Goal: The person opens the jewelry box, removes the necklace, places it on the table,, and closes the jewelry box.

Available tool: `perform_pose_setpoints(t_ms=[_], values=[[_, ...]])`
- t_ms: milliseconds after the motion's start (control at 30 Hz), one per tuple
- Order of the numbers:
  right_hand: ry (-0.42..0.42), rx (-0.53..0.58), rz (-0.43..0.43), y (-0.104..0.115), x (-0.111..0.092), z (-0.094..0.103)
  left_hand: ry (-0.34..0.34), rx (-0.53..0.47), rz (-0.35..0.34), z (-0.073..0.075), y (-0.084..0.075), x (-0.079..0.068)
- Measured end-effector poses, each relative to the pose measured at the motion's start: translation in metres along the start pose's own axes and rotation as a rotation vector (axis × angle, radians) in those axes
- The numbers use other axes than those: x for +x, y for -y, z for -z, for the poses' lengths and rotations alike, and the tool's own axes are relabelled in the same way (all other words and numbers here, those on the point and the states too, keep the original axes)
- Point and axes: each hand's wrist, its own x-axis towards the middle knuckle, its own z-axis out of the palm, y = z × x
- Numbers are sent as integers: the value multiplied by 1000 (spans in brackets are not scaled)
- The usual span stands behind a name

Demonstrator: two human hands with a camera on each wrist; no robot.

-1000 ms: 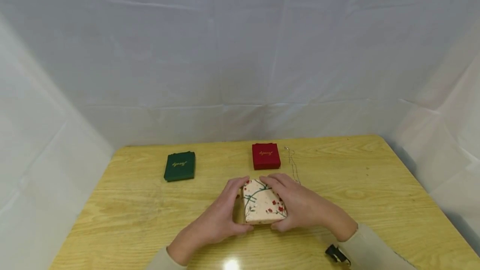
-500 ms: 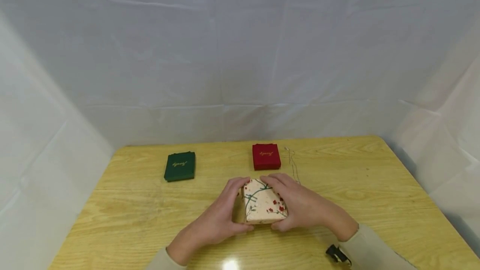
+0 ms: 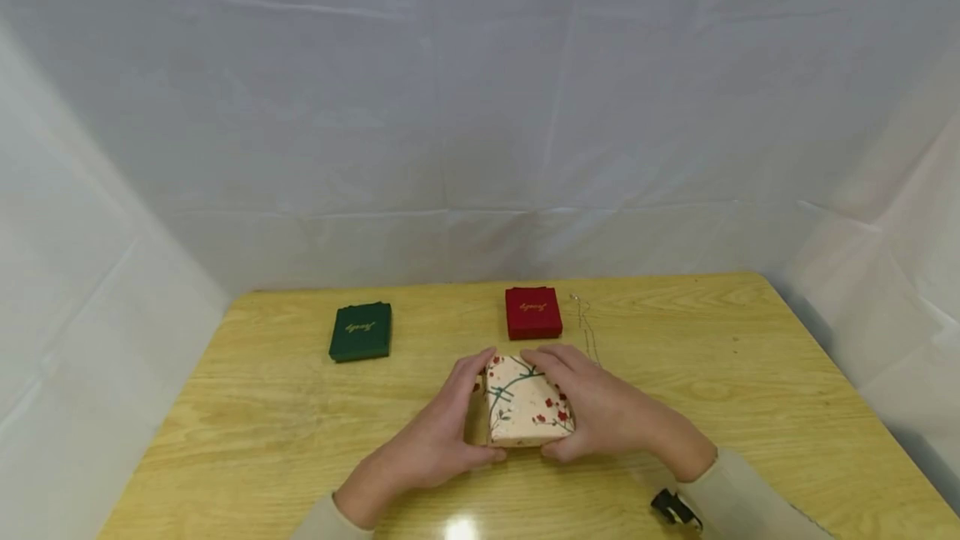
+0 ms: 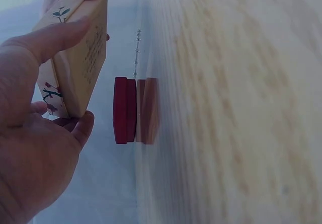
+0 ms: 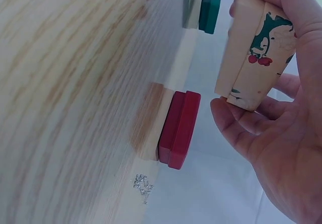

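Left hand (image 3: 435, 432) and right hand (image 3: 607, 411) are pinching the floral box (image 3: 525, 402) between curled fingers (image 5: 229, 121), holding it above the worktop (image 3: 262, 440) — lid (image 5: 271, 73) seemingly on, partly hidden; box not yet down. Chain (image 5: 143, 184) is lying loose near the red box (image 3: 533, 313).

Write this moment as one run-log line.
left hand: holds floral box off table | right hand: likewise | red box, green box: on table | chain: beside red box
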Motion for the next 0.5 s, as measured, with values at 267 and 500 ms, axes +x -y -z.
perform_pose_setpoints(t_ms=[267, 500], values=[[11, 6, 9, -1, 0, 1, 11, -15, 29, -1, 0, 1], [13, -10, 10, 1, 0, 2, 10, -31, 49, 0, -3, 1]])
